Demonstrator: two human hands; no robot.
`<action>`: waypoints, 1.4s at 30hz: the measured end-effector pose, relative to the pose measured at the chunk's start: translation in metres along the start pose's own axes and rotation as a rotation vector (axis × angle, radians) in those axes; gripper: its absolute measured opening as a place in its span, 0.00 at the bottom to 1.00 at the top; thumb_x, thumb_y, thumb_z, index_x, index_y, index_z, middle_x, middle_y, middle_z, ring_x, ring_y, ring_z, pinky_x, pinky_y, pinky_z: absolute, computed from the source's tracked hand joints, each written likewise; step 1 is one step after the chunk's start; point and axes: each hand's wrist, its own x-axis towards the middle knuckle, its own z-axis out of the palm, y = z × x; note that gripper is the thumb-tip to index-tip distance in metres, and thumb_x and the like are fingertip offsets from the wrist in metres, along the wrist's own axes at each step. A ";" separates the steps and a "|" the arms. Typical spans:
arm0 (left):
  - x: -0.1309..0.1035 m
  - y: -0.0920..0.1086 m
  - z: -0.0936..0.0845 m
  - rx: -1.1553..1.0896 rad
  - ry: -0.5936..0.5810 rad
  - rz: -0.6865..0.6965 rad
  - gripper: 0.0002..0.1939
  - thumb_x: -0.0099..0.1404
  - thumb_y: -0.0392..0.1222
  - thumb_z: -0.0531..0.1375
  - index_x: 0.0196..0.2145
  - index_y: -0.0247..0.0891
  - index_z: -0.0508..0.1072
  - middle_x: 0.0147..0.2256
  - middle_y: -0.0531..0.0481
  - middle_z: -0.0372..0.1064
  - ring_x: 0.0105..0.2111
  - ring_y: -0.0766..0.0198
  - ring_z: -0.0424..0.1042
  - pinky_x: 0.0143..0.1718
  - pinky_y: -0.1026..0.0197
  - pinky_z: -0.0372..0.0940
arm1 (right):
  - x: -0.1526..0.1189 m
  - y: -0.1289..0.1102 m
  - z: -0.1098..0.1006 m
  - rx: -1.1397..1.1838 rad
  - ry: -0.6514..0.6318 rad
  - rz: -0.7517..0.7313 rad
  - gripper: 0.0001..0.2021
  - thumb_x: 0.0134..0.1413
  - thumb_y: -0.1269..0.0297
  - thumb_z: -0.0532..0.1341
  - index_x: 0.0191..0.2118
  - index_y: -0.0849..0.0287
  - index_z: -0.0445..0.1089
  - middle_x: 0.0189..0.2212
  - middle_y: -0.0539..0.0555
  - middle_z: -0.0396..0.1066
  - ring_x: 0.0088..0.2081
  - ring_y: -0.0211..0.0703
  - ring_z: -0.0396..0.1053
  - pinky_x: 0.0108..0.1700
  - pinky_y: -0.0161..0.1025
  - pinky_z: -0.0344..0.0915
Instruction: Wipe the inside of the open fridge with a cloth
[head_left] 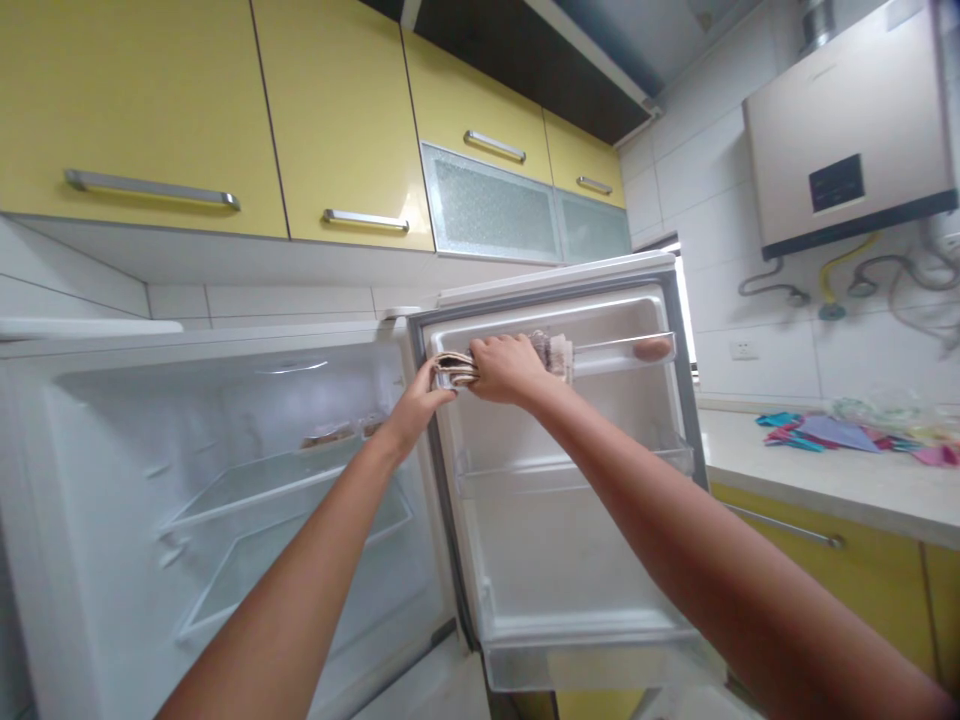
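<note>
A white fridge stands open, its door (570, 560) swung out to the right. My left hand (420, 395) grips the left end of a folded cloth or paper bundle (454, 369) at the door's top shelf (622, 345). Over the same bundle lies my right hand (508, 368), pressing it onto the shelf rail. More of the patterned bundle (556, 352) shows to the right of my right hand. An egg-like object (652, 349) sits at the shelf's right end.
Inside the fridge are glass shelves (255, 490) with small packages (330, 434) at the back. Yellow wall cabinets (225, 120) hang above. A counter (810, 470) on the right holds colourful plastic bags (832, 432); a water heater (847, 140) hangs above it.
</note>
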 end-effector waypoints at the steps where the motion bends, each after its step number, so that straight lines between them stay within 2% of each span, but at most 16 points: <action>1: -0.001 0.000 -0.001 -0.089 0.004 -0.031 0.29 0.53 0.40 0.58 0.55 0.41 0.66 0.55 0.48 0.70 0.59 0.56 0.65 0.65 0.49 0.56 | 0.010 -0.008 -0.002 0.027 -0.055 -0.036 0.20 0.55 0.55 0.58 0.50 0.60 0.68 0.50 0.65 0.75 0.50 0.60 0.72 0.49 0.51 0.65; 3: -0.004 -0.002 -0.002 -0.214 0.038 -0.097 0.27 0.53 0.38 0.57 0.53 0.43 0.66 0.51 0.51 0.71 0.53 0.61 0.68 0.61 0.52 0.60 | 0.028 -0.017 -0.007 0.093 -0.192 -0.107 0.21 0.50 0.55 0.62 0.49 0.60 0.70 0.46 0.63 0.77 0.44 0.58 0.75 0.43 0.46 0.67; 5: -0.006 -0.004 -0.003 -0.269 0.076 -0.137 0.26 0.54 0.38 0.57 0.52 0.44 0.65 0.50 0.53 0.71 0.51 0.63 0.69 0.59 0.55 0.62 | 0.042 -0.014 -0.014 0.217 -0.363 -0.166 0.21 0.47 0.54 0.65 0.47 0.59 0.72 0.40 0.58 0.79 0.37 0.52 0.76 0.36 0.41 0.67; 7: -0.007 -0.006 -0.003 -0.256 0.085 -0.125 0.25 0.55 0.39 0.58 0.52 0.45 0.66 0.51 0.54 0.71 0.52 0.64 0.68 0.59 0.57 0.61 | 0.050 -0.002 -0.020 0.391 -0.506 -0.180 0.22 0.51 0.48 0.63 0.46 0.58 0.74 0.37 0.55 0.80 0.33 0.48 0.76 0.33 0.39 0.66; 8: -0.006 -0.007 -0.003 -0.232 0.086 -0.109 0.24 0.55 0.39 0.58 0.51 0.45 0.66 0.52 0.53 0.71 0.54 0.63 0.67 0.61 0.56 0.61 | 0.051 0.005 -0.022 0.458 -0.534 -0.163 0.23 0.54 0.43 0.59 0.46 0.57 0.74 0.37 0.55 0.80 0.33 0.46 0.75 0.33 0.38 0.66; 10: -0.004 -0.010 -0.002 -0.157 0.083 -0.073 0.25 0.55 0.39 0.58 0.52 0.44 0.66 0.54 0.51 0.70 0.58 0.60 0.66 0.64 0.52 0.57 | 0.048 0.018 -0.023 0.448 -0.500 -0.115 0.28 0.57 0.37 0.54 0.45 0.56 0.75 0.37 0.55 0.80 0.33 0.46 0.75 0.32 0.38 0.65; 12: -0.001 -0.013 -0.002 -0.039 0.083 -0.042 0.30 0.53 0.38 0.58 0.56 0.41 0.64 0.58 0.47 0.68 0.61 0.56 0.63 0.68 0.48 0.53 | 0.040 0.025 -0.020 0.283 -0.400 -0.096 0.28 0.54 0.36 0.55 0.44 0.55 0.75 0.39 0.56 0.80 0.35 0.48 0.75 0.33 0.39 0.64; 16: 0.002 -0.021 -0.003 0.245 0.053 -0.002 0.44 0.49 0.34 0.58 0.65 0.36 0.54 0.65 0.38 0.58 0.66 0.50 0.57 0.69 0.44 0.52 | 0.017 0.029 -0.010 0.003 -0.172 -0.155 0.24 0.55 0.40 0.57 0.46 0.53 0.72 0.44 0.59 0.78 0.41 0.54 0.75 0.34 0.40 0.61; 20: 0.002 -0.024 -0.006 0.385 0.039 0.013 0.44 0.50 0.33 0.58 0.66 0.37 0.55 0.68 0.38 0.52 0.68 0.48 0.53 0.68 0.42 0.54 | -0.007 0.043 -0.010 -0.082 -0.058 -0.220 0.22 0.60 0.43 0.53 0.47 0.55 0.69 0.46 0.61 0.77 0.44 0.54 0.74 0.36 0.40 0.61; 23: 0.001 -0.023 -0.007 0.418 0.034 0.034 0.43 0.51 0.33 0.58 0.65 0.39 0.56 0.68 0.39 0.52 0.69 0.48 0.52 0.68 0.42 0.54 | -0.022 0.066 -0.019 -0.132 -0.076 -0.120 0.24 0.59 0.39 0.51 0.47 0.53 0.69 0.45 0.60 0.77 0.42 0.55 0.74 0.36 0.41 0.60; 27: 0.002 -0.021 -0.006 0.452 0.027 0.022 0.42 0.51 0.33 0.58 0.65 0.37 0.56 0.67 0.38 0.54 0.68 0.47 0.53 0.68 0.41 0.55 | -0.035 0.103 -0.034 -0.163 -0.187 0.064 0.29 0.55 0.33 0.50 0.46 0.50 0.70 0.41 0.59 0.77 0.36 0.55 0.73 0.34 0.42 0.59; 29: 0.002 -0.021 -0.006 0.457 0.030 0.019 0.41 0.51 0.33 0.58 0.64 0.38 0.57 0.67 0.38 0.54 0.67 0.47 0.55 0.68 0.41 0.56 | -0.039 0.120 -0.040 -0.155 -0.232 0.104 0.29 0.54 0.32 0.51 0.47 0.50 0.70 0.41 0.59 0.77 0.35 0.53 0.72 0.33 0.41 0.58; 32: 0.002 -0.019 -0.005 0.460 0.028 0.014 0.41 0.51 0.33 0.58 0.64 0.38 0.57 0.66 0.38 0.55 0.67 0.48 0.55 0.67 0.42 0.56 | -0.040 0.134 -0.046 -0.092 -0.243 0.086 0.28 0.55 0.35 0.52 0.46 0.52 0.71 0.41 0.59 0.77 0.36 0.51 0.71 0.32 0.39 0.56; 36: 0.000 -0.015 -0.005 0.444 0.027 0.014 0.40 0.51 0.33 0.58 0.63 0.38 0.58 0.66 0.38 0.55 0.67 0.48 0.55 0.66 0.43 0.57 | -0.030 0.126 -0.048 0.135 -0.221 0.081 0.21 0.59 0.44 0.54 0.42 0.56 0.72 0.36 0.54 0.77 0.35 0.46 0.71 0.33 0.37 0.56; 39: 0.001 -0.015 -0.004 0.431 0.027 0.014 0.40 0.51 0.33 0.58 0.63 0.36 0.59 0.66 0.36 0.55 0.66 0.48 0.56 0.65 0.44 0.59 | -0.010 0.099 -0.044 0.248 -0.229 0.098 0.15 0.59 0.51 0.58 0.40 0.57 0.72 0.35 0.52 0.77 0.33 0.42 0.70 0.33 0.35 0.57; 42: 0.004 -0.019 -0.004 0.440 0.042 0.053 0.38 0.50 0.33 0.59 0.61 0.37 0.61 0.62 0.37 0.60 0.63 0.48 0.60 0.64 0.43 0.60 | 0.018 0.061 -0.033 0.260 -0.188 -0.023 0.13 0.56 0.56 0.62 0.42 0.58 0.73 0.37 0.52 0.77 0.34 0.41 0.69 0.34 0.34 0.57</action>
